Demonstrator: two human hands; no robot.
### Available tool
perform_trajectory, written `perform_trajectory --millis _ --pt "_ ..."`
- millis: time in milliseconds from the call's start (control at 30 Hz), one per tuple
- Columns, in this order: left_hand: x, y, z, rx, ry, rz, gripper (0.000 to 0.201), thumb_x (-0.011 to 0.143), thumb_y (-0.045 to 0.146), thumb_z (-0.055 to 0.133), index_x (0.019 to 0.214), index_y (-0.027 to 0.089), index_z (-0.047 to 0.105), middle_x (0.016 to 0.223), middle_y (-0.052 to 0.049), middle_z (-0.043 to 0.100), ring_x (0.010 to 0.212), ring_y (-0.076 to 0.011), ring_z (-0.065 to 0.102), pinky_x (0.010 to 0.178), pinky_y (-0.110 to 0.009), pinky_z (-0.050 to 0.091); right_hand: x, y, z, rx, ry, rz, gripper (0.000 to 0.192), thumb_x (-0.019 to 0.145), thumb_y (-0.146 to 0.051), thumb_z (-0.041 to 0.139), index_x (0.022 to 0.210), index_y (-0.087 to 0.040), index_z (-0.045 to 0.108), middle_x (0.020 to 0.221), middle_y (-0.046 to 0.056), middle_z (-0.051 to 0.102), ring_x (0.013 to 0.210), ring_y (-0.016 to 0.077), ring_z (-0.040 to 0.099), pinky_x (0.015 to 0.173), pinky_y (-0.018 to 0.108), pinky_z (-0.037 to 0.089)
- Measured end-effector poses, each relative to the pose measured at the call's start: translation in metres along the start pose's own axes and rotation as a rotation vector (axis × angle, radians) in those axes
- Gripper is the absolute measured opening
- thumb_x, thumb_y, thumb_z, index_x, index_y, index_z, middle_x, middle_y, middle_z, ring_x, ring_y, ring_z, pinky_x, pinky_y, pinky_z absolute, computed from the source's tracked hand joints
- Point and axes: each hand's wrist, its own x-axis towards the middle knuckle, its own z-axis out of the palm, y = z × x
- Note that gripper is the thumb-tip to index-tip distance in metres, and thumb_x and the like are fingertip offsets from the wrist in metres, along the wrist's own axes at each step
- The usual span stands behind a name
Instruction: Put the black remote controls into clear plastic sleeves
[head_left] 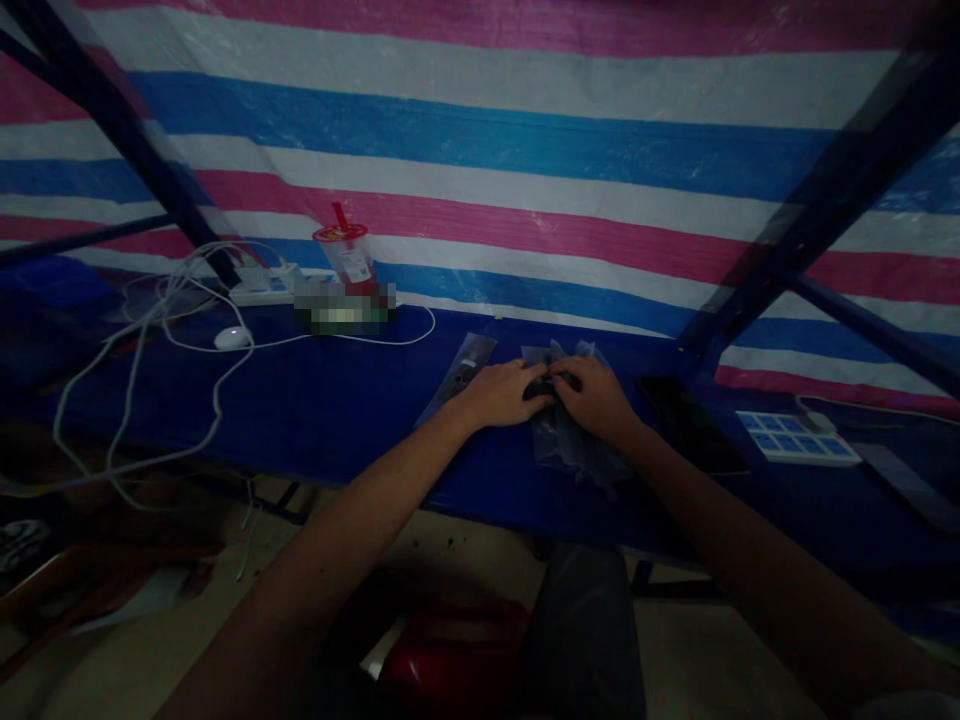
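My left hand point(504, 393) reaches in over the blue table, its thumb and fingers closed around a small dark object point(538, 388) whose kind I cannot make out. From the other side, the bent fingers of my right hand point(598, 398) meet at the same object. Beneath both hands lie crumpled clear plastic bags point(559, 447), partly covered by them. Just left of my left hand rests another clear plastic bag point(474, 352) with something small and dark inside. The picture is dim, so fine detail at the fingertips is lost.
A dark tablet-like slab point(694, 425), a white power strip point(796, 438) and a phone-like slab point(911, 487) lie at right. Tangled white cables point(161, 310) and a red-lidded cup point(349, 255) stand at left. Striped sheeting point(480, 130) hangs behind; a red stool point(454, 655) is below.
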Motion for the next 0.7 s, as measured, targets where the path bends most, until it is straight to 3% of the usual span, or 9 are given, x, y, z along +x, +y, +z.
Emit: perform_trajectory --millis 267,400,567,700 --pt "0.0 0.004 -0.001 0.108 -0.068 -0.079 0.056 0.092 0.057 0.048 0.141 0.032 0.058 0.112 -0.015 0.066 0.097 -0.035 0.068 0.082 -0.047 0.049 -0.001 0.008 0.001 -0.03 -0.021 0.012 0.015 0.084 -0.023 0.06 0.093 -0.023 0.072 0.101 0.01 0.074 0.101 0.0306 0.065 0.095 0.051 0.048" --pt "0.0 0.008 0.002 0.131 -0.046 -0.103 0.054 0.094 0.056 0.045 0.139 0.031 0.06 0.112 -0.016 0.066 0.098 -0.0361 0.067 0.082 -0.049 0.05 0.0 0.009 0.001 -0.042 -0.054 -0.002 0.01 0.087 -0.028 0.062 0.087 -0.024 0.071 0.102 0.009 0.074 0.102 0.0307 0.065 0.096 0.052 0.047" --pt "0.002 0.012 0.004 0.143 -0.028 -0.144 0.063 0.092 0.065 0.043 0.141 0.029 0.057 0.117 -0.019 0.064 0.101 -0.0412 0.066 0.083 -0.054 0.049 0.001 0.004 -0.001 -0.041 -0.059 -0.022 0.01 0.085 -0.021 0.062 0.079 -0.024 0.069 0.1 0.008 0.076 0.099 0.0297 0.067 0.095 0.051 0.047" --pt "0.001 0.014 -0.001 0.167 -0.077 -0.146 0.055 0.093 0.058 0.045 0.141 0.033 0.056 0.117 -0.016 0.063 0.102 -0.0371 0.067 0.084 -0.05 0.051 0.002 0.005 -0.004 -0.064 -0.104 -0.022 0.01 0.082 -0.017 0.062 0.077 -0.024 0.068 0.1 0.008 0.076 0.098 0.0293 0.068 0.095 0.051 0.049"
